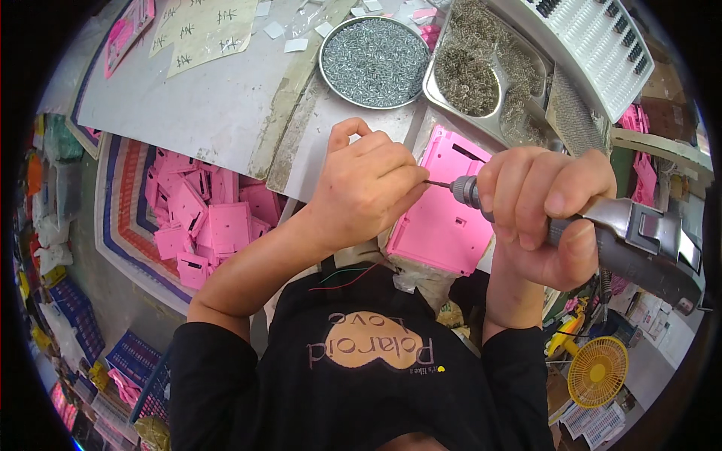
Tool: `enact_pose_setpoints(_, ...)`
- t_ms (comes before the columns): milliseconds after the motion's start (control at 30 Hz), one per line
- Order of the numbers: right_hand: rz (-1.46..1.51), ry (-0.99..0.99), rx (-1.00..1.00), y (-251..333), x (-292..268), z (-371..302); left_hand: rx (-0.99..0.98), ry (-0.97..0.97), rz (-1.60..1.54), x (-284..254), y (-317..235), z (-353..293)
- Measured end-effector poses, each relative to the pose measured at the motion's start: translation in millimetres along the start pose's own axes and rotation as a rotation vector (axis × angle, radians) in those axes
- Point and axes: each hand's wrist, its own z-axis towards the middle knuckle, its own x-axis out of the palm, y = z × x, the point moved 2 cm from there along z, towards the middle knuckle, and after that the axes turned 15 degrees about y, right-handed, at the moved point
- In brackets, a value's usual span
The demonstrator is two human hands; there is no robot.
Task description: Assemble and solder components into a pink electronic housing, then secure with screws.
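Note:
My right hand (545, 207) is wrapped round a grey electric screwdriver (639, 244), held almost level with its bit toward the left. At the bit's tip, the thumb and fingers of my left hand (372, 184) are pinched together; whatever they hold is hidden. Beneath both hands lies a flat pink plastic panel (444, 229) with a dark slot near its upper edge. Just beyond my left hand stands a round metal dish (322, 64) full of small silvery screws (376, 60). Beside it, a divided metal tray (492, 119) holds many small springs (466, 79).
To the left, a striped woven basket (120, 225) holds a heap of pink plastic parts (229, 225). A white ribbed tray (590, 45) with black pieces stands at the far right. A yellow fan (598, 372) is low on the right. A paper sheet (199, 41) lies far left.

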Motion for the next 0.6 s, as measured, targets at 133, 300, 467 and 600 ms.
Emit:
enact_pose_setpoints(133, 0.024, -0.013, 0.017, 6, 5, -8, 0.074, 0.089, -0.095, -17, 12, 10)
enact_pose_setpoints(300, 0.178, -0.105, 0.146, -3, 34, -23, -0.279, 0.025, 0.438, -27, 96, 39)
enact_pose_setpoints(467, 0.082, -0.084, 0.213, -12, 40, -28, -0.287, 0.126, 0.476, -20, 93, 51)
enact_pose_setpoints(600, -0.138, -0.025, 0.253, -15, 49, -25, -0.307, 0.088, 0.467, -16, 99, 52)
